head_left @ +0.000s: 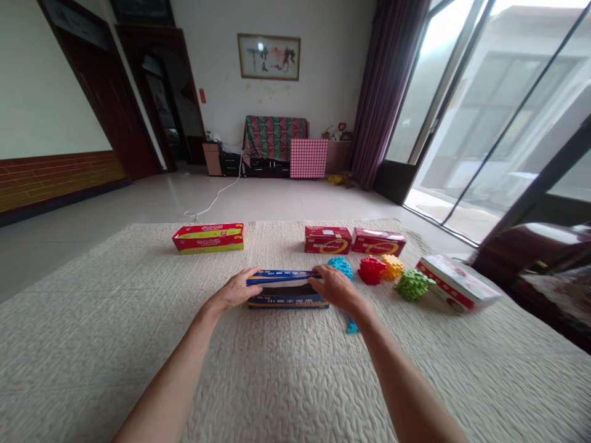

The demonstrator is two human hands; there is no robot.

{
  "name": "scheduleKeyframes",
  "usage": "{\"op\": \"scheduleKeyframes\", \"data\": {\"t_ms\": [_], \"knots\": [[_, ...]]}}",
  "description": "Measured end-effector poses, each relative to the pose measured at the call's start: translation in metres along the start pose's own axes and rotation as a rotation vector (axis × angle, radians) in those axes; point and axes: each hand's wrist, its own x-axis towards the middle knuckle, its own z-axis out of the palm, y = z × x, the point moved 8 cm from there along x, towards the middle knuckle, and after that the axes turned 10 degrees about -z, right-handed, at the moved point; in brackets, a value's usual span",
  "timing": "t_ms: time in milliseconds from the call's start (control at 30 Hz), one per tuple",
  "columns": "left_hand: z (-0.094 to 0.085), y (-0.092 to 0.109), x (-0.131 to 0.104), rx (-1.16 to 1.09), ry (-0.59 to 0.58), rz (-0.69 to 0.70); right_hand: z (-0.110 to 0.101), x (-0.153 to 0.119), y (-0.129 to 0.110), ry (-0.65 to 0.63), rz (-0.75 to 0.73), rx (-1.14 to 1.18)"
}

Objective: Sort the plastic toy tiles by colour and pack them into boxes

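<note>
A blue cardboard box (289, 301) with white and orange print sits on the quilted mat in front of me. Its lid flap (284, 275) is tilted up, and a dark gap shows below it. My left hand (239, 288) pinches the flap's left end, thumb at the gap and fingers on top. At the right end my right hand (336, 287) grips the same flap in a like way. Close beyond my right hand lies a blue knobbly toy piece (340, 266), and a smaller blue piece (352, 325) is partly behind my right wrist. The box's inside cannot be made out.
Red (372, 270), orange (393, 267) and green (412, 285) knobbly pieces lie to the right, beside a white-and-red box (457, 284). Two dark red boxes (327, 240) (378, 242) and a red-and-yellow box (209, 239) stand farther back on the cream mat (115, 320).
</note>
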Motion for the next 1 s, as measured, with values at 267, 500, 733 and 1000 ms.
{"op": "scheduleKeyframes", "data": {"t_ms": [267, 500, 733, 1000], "knots": [[-0.017, -0.012, 0.015, -0.243, 0.062, -0.075, -0.041, -0.014, 0.003, 0.684, 0.027, 0.086], [-0.019, -0.035, 0.043, -0.343, 0.253, -0.271, -0.016, -0.013, -0.007, 0.478, -0.05, 0.16], [-0.01, -0.039, 0.051, -0.233, 0.315, -0.303, 0.012, -0.009, 0.01, 0.305, -0.001, 0.081], [-0.022, 0.017, 0.033, 0.183, 0.469, 0.103, 0.016, -0.003, 0.017, 0.248, 0.054, 0.063]]}}
